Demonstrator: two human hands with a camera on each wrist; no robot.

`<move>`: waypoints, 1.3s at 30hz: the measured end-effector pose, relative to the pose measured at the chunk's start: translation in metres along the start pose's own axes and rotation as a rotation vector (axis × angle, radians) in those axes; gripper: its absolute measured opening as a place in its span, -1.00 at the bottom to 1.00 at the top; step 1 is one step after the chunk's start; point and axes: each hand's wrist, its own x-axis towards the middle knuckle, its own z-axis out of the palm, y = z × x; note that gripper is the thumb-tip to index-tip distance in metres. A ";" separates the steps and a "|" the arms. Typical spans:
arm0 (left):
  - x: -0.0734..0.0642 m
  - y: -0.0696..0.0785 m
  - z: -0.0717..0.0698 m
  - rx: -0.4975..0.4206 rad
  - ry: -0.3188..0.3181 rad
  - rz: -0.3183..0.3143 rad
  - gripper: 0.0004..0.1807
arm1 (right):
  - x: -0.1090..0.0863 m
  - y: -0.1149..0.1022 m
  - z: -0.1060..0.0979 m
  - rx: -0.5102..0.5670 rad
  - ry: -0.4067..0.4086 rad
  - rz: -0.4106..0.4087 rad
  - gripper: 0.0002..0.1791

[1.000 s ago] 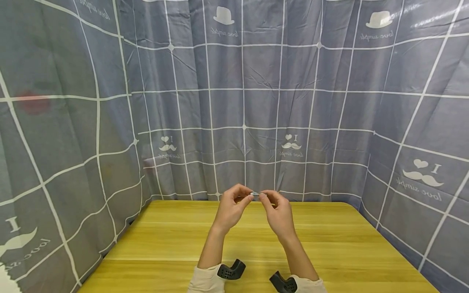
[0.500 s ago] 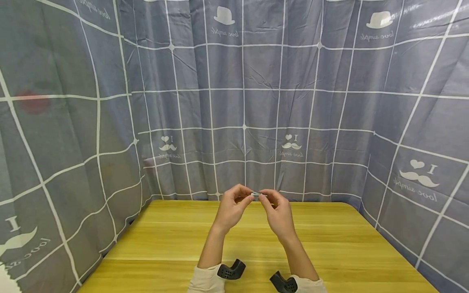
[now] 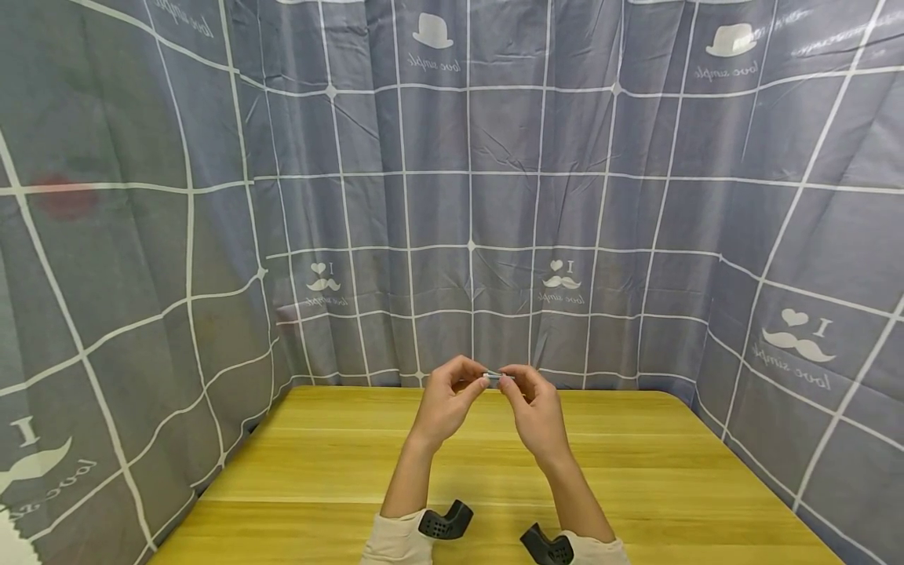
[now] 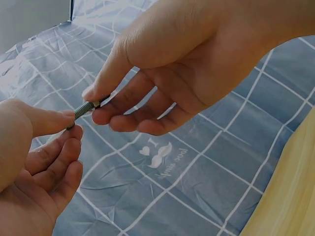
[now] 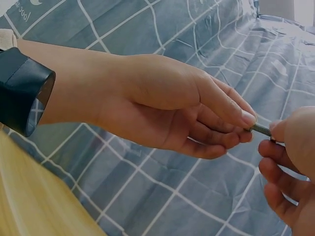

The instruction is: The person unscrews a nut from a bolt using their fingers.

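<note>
Between my two hands, above the far edge of the table, is a small grey threaded bolt. My left hand pinches one end between thumb and fingertips. The thumb and index finger of my right hand pinch the other end. In the left wrist view, a pale collar and a dark tip show at the right fingertips. The right wrist view shows a short stretch of bare thread between the fingertips. Both ends of the bolt are largely covered by fingers.
Below the hands lies a yellow wood-grain table. Grey curtains with white grid lines close in the back and both sides. Black wrist mounts sit at the cuffs of both pale sleeves.
My right fingertips have shifted slightly on the bolt, and a little more of it shows between the hands. The left hand stays in place. The right curtain has drifted slightly leftward.
</note>
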 end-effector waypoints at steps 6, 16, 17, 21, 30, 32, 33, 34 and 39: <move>-0.001 -0.006 -0.002 -0.017 0.002 0.016 -0.91 | 0.000 -0.002 0.000 0.007 -0.002 -0.015 -0.74; 0.000 -0.004 -0.003 -0.013 -0.013 0.013 -0.93 | 0.000 -0.001 0.000 -0.001 0.007 -0.002 -0.78; 0.000 -0.004 -0.003 -0.015 -0.011 0.016 -0.93 | 0.001 -0.001 0.000 0.009 -0.001 -0.006 -0.75; 0.000 -0.004 -0.002 -0.023 0.001 0.028 -0.91 | 0.001 -0.002 0.001 0.021 -0.018 0.009 -0.66; -0.001 -0.004 -0.003 -0.015 0.002 0.037 -0.92 | 0.001 0.000 0.002 0.005 -0.007 -0.016 -0.72; -0.001 -0.004 -0.003 -0.023 0.002 0.037 -0.92 | 0.001 0.000 0.002 0.010 -0.016 -0.003 -0.65; -0.001 -0.003 -0.003 -0.023 0.004 0.036 -0.92 | 0.000 0.000 0.002 0.006 -0.013 0.008 -0.62; -0.001 -0.001 -0.003 -0.018 0.007 0.032 -0.92 | 0.000 0.000 0.002 0.006 -0.010 0.018 -0.62; -0.002 0.011 -0.001 0.019 0.019 0.033 -0.91 | 0.001 0.001 0.002 -0.007 0.023 0.003 -0.76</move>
